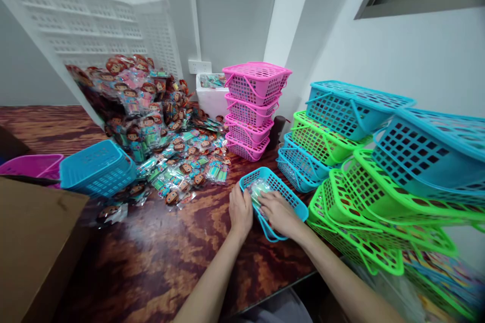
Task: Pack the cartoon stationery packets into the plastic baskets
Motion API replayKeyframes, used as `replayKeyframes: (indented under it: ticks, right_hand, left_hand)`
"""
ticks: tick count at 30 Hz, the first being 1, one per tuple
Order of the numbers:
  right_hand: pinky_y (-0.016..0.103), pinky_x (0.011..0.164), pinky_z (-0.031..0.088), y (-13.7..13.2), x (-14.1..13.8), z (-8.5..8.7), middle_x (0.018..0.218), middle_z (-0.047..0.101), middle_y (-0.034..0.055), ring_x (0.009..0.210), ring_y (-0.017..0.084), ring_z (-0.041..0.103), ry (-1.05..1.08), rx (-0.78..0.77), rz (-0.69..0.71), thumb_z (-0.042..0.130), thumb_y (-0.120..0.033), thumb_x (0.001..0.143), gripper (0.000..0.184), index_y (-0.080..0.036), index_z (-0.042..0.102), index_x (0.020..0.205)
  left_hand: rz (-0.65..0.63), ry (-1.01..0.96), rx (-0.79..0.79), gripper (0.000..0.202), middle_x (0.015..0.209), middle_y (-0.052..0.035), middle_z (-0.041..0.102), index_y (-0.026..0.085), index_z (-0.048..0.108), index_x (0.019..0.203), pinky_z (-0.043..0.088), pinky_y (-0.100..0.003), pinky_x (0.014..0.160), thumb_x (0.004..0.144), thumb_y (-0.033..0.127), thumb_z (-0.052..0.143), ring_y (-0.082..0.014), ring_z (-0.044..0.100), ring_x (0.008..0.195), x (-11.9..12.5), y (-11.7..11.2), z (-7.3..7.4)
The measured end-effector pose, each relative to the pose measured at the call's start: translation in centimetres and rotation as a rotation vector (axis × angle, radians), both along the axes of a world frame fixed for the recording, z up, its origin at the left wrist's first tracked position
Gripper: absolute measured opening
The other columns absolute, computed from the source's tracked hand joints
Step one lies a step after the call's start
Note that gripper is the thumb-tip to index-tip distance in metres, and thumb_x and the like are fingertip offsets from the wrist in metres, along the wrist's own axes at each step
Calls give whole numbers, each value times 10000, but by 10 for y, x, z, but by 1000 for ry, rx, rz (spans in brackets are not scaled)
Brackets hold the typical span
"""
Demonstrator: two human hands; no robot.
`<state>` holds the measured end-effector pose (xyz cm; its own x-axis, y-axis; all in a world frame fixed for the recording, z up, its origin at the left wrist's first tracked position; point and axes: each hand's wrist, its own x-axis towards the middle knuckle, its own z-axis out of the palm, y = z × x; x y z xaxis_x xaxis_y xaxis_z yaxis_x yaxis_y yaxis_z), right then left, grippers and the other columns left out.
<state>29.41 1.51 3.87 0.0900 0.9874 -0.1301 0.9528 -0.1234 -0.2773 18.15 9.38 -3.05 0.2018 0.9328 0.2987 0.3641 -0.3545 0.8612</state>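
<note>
basket (291,197) on table (170,247) | packet heap (151,121) behind-left | stacked baskets (341,136) right (upturned)

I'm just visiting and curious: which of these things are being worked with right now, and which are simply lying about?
In use: left hand, right hand, small blue basket, packets inside it, probably the pile of doll packets.

Lying about: pink basket stack, green and blue basket stacks, upturned blue basket, white crate, cardboard box.

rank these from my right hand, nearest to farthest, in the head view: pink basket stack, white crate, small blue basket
1. small blue basket, right under the right hand.
2. pink basket stack, behind it on the table.
3. white crate, far back left, tilted.
</note>
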Motion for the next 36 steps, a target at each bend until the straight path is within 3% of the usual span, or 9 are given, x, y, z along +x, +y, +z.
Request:
replayKeyframes:
  ticks: [5, 7, 12, 14, 17, 23, 26, 30, 36]
  right_hand:
    - [484, 1187, 219, 8, -1, -16, 1626, 220, 124, 1503, 268, 169, 71, -113, 14, 365, -216, 964, 580, -106, 323, 1532]
    - [550, 1181, 193, 15, -3, -17, 1636, 170, 132, 1512, 295, 124, 60, -142, -11, 390, -191, 947, 606, -114, 297, 1541]
    - [470, 1186, 230, 14, 4, -4, 1614, 267, 108, 1484, 255, 242, 93, -74, -27, 405, -199, 949, 600, -165, 316, 1541]
    - [421, 1163, 281, 7, 10, -1, 1588, 344, 67, 1450, 238, 309, 89, -11, 3, 427, -156, 923, 570, -225, 434, 1488]
    - [499, 1093, 342, -1, 10, -1, 1523, 458, 20, 1370, 313, 383, -32, 22, 116, 512, -151, 878, 492, -312, 612, 1332]
    - [506, 1022, 378, 9, -10, 0, 1502, 476, 44, 1260, 335, 440, -234, 36, 168, 371, -157, 957, 409, -244, 705, 1177]
    - [464, 1008, 400, 11, -5, 6, 1501, 483, 15, 1252, 318, 454, -191, 33, 178, 413, -178, 942, 417, -274, 650, 1271]
    - [426, 1053, 365, 8, 8, 5, 1564, 398, -3, 1326, 275, 418, -95, 45, 81, 484, -119, 863, 686, -310, 369, 1512]
    - [526, 1118, 251, 18, 1, -6, 1625, 259, 75, 1469, 337, 228, -153, -110, 9, 484, -188, 902, 616, -293, 392, 1502]
  left_hand:
    - [-1, -6, -2, 344, 1132, -135, 622, 168, 526, 1201, 433, -422, 995, 986, 294, 289, -255, 570, 1097, 3, 5, -4]
    - [1, -10, 1, 344, 1139, -134, 621, 172, 529, 1195, 432, -423, 998, 984, 299, 289, -255, 569, 1103, 4, 6, -4]
    - [29, -23, 15, 373, 1174, -152, 617, 158, 521, 1220, 425, -434, 1015, 982, 321, 285, -262, 565, 1129, 1, 5, -4]
    - [42, -28, 19, 389, 1193, -156, 613, 155, 510, 1241, 427, -426, 1018, 983, 330, 277, -260, 562, 1141, -1, 3, -6]
    - [58, -29, 11, 402, 1191, -157, 611, 155, 509, 1245, 425, -415, 1023, 984, 343, 268, -258, 559, 1151, 0, 2, -10]
    - [65, -19, -35, 428, 1214, -182, 588, 137, 486, 1256, 400, -459, 1048, 980, 352, 240, -287, 534, 1193, 6, 7, -11]
    - [54, -5, -48, 421, 1206, -165, 595, 157, 491, 1255, 428, -440, 1025, 982, 362, 244, -277, 559, 1168, 3, 8, -7]
    - [59, 12, -49, 415, 1221, -143, 606, 172, 499, 1267, 438, -408, 1019, 990, 360, 254, -258, 573, 1162, 0, 5, -4]
    - [111, 10, -81, 394, 1295, -148, 577, 171, 490, 1288, 374, -406, 1097, 990, 296, 264, -240, 517, 1266, 9, 3, -6]
